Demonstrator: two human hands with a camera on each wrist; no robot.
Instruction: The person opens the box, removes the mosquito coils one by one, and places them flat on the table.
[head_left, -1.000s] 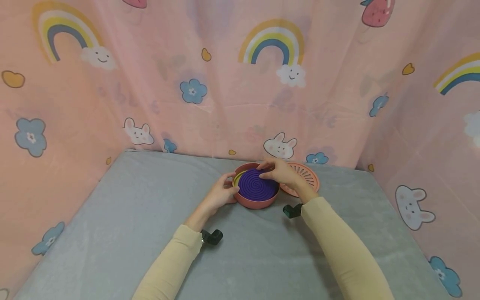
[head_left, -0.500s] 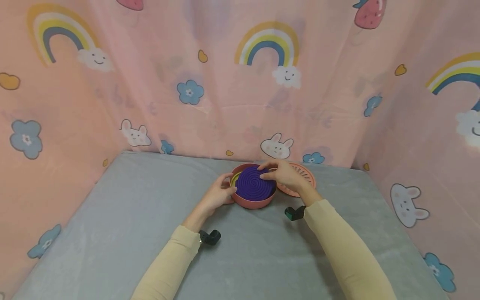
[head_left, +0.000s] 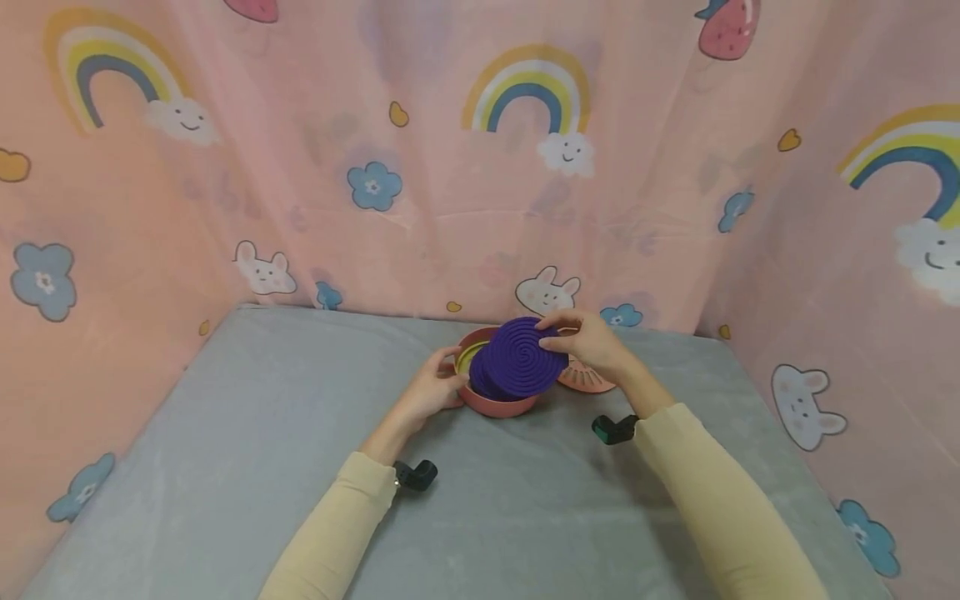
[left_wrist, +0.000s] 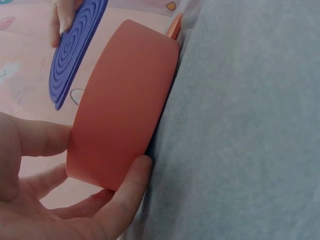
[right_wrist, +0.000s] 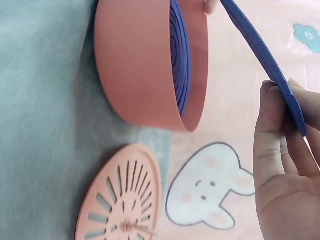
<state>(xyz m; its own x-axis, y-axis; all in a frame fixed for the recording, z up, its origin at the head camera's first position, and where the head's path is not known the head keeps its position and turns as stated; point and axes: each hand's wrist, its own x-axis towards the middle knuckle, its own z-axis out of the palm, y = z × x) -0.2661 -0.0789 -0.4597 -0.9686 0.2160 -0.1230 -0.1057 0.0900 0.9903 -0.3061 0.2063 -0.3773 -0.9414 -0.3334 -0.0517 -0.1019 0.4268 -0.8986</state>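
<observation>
My right hand (head_left: 597,343) pinches a purple mosquito coil (head_left: 522,358) by its right edge, thumb on one face and fingers on the other. The coil is tilted above a round pink box (head_left: 501,408). A second purple coil (right_wrist: 180,65) lies inside that box, partly covered by the raised one in the head view. With thumb near the rim and fingers along the outer wall, my left hand (head_left: 429,390) steadies the box at its left side. Something yellow and curved (head_left: 466,358) shows inside at the left.
Behind and right of the box lies its slotted pink lid (right_wrist: 125,195), a thin spike standing at its centre. The grey cloth (head_left: 300,433) covers the table up to a printed pink curtain (head_left: 420,250).
The right hand has lifted the top coil up and to the right out of the box, uncovering the second coil. The left hand keeps its place on the box.
</observation>
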